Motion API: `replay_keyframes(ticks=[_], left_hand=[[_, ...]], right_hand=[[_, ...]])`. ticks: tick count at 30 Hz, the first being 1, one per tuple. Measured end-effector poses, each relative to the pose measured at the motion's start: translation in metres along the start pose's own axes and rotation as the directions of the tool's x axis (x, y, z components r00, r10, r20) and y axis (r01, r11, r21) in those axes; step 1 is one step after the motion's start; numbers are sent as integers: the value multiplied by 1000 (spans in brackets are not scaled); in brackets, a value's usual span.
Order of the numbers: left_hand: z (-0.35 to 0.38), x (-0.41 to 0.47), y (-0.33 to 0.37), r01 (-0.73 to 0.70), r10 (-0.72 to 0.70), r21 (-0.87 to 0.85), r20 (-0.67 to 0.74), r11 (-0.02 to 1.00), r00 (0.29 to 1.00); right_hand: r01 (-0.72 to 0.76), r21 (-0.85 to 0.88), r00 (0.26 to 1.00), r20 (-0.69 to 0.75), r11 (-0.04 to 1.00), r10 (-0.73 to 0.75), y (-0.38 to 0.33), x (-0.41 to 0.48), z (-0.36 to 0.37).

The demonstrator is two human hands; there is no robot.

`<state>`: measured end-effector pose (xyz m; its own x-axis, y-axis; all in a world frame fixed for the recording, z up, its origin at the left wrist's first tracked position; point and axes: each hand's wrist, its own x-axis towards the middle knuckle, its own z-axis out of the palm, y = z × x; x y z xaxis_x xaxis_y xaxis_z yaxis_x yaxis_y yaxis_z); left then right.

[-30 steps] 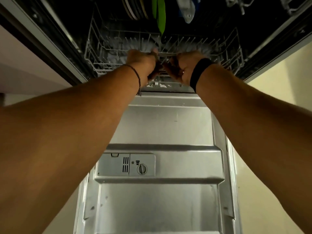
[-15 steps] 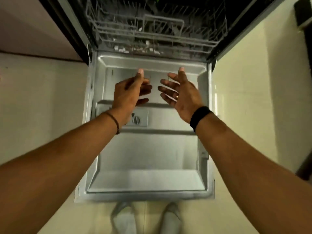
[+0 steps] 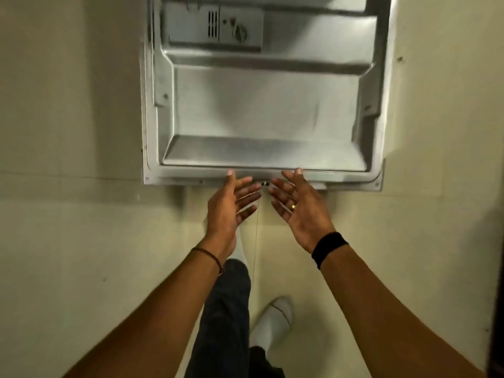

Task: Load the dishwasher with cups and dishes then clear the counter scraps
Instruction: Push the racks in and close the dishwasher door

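Note:
The dishwasher door [image 3: 261, 110] lies folded down flat, its steel inner face up, with the detergent compartment [image 3: 215, 25] near the top of the view. My left hand [image 3: 229, 205] and my right hand [image 3: 297, 208] are side by side at the door's near edge, palms turned inward, fingers straight and spread. Their thumbs reach the door's front lip; the fingers sit just below it. Neither hand holds anything. The racks and dishes are out of view.
Pale floor [image 3: 81, 241] surrounds the door on both sides. My legs and white socks [image 3: 272, 320] stand just behind the door's edge. A dark object [image 3: 495, 268] runs along the right border.
Both hands let go of the lower rack, opened and drew back along the door to its near edge. The view tilted down, so the racks left the frame.

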<state>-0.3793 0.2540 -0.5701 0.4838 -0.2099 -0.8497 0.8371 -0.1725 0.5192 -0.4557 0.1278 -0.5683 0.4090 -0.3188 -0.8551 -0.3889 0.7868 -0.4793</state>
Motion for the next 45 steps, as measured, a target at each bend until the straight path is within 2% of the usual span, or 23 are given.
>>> replay_keyframes(ticks=[4,7,13,18,25,32,37,45], left_hand=[[-23,36,-69,40,-47,-94,-73,995,996],[-26,71,-96,51,-66,-218,-63,975,996],[-8,98,-89,75,-101,-480,-28,874,994],[-10,58,-65,105,-127,-504,-9,857,992],[6,-84,45,-9,3,-396,-16,918,1000],[39,-198,227,-164,167,-155,8,974,986],[67,-232,339,-230,230,9,-8,973,973],[104,-240,458,-286,287,75,-2,955,958]], right_hand=[[-46,73,998,-30,996,48,72,36,-36],[-69,168,995,-59,983,80,99,73,-50],[-59,236,995,-60,970,75,88,107,-52],[-108,219,991,-56,970,123,59,62,-41],[8,96,997,-75,995,-1,-43,-83,2],[194,-71,973,-110,978,-201,-206,-204,83],[242,-146,952,-157,959,-264,-309,-239,137],[343,-140,916,-172,929,-364,-409,-238,188]])
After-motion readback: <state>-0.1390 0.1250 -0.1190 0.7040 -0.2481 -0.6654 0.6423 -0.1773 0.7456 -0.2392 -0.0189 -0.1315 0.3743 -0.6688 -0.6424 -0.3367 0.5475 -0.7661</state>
